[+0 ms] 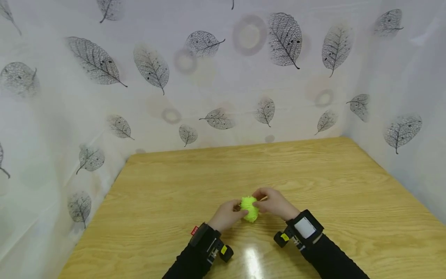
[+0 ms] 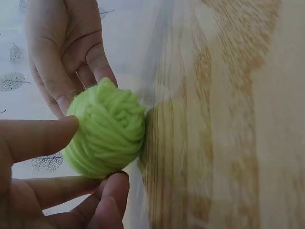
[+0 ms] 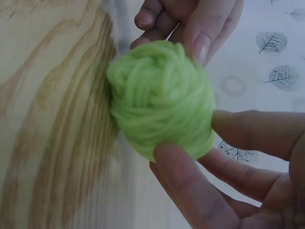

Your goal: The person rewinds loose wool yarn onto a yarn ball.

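A bright yellow-green ball of yarn (image 1: 249, 209) is held between both hands, low over the wooden table. On its left side, my left hand (image 1: 227, 215) pinches it, thumb on the near face and fingers beneath and behind. From the right, my right hand (image 1: 275, 204) grips it with curled fingers and thumb. In the left wrist view, the wound strands of the yarn ball (image 2: 107, 129) show clearly, with the left thumb (image 2: 43, 136) against it. The right wrist view has the yarn ball (image 3: 162, 100) slightly blurred, a right fingertip (image 3: 174, 157) pressing its lower side.
The wood-grain table (image 1: 209, 178) spreads around the hands. A pale curtain (image 1: 223, 85) printed with grey leaves rises behind it and along both sides. Black straps with small cameras sit on both wrists, the right one with a white panel (image 1: 305, 227).
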`<state>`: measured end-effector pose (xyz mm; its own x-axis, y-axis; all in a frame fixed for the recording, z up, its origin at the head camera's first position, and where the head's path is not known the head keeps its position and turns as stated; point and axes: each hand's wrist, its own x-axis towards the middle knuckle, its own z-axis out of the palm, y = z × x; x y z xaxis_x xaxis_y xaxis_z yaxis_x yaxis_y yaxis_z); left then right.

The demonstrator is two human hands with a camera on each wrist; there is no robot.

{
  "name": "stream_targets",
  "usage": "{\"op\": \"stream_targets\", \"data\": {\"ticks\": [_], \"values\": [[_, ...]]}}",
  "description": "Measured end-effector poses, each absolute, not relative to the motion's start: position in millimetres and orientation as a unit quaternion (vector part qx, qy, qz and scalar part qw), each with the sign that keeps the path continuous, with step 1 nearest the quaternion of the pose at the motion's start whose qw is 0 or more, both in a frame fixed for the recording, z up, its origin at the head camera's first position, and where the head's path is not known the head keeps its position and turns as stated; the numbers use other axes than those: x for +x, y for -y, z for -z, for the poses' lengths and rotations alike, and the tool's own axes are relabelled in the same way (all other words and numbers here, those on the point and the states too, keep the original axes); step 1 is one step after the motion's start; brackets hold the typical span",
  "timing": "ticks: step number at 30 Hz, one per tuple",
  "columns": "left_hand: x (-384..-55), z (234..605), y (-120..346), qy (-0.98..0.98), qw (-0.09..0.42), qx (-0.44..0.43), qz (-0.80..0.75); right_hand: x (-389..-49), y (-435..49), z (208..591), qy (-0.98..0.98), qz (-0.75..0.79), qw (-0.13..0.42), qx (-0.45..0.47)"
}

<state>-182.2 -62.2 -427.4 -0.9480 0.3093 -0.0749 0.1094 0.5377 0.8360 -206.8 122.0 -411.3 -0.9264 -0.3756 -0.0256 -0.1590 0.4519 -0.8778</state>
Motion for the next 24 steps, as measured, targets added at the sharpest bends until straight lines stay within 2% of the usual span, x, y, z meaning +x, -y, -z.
{"op": "stream_targets", "data": {"ticks": [10, 15, 19, 24], "values": [[-181, 428, 60, -0.878, 0.107, 0.114, -0.452, -210, -122, 418, -0.854, 0.492, 0.098, -0.136], [-182, 414, 72, -0.888, 0.108, 0.106, -0.435, -210, -129, 408, -0.884, 0.441, 0.06, -0.147], [-187, 396, 94, -0.899, 0.053, 0.1, -0.424, -211, -148, 394, -0.909, 0.383, -0.02, -0.161], [-195, 391, 127, -0.941, -0.062, 0.073, -0.324, -211, -178, 392, -0.946, 0.259, -0.118, -0.152]]}}
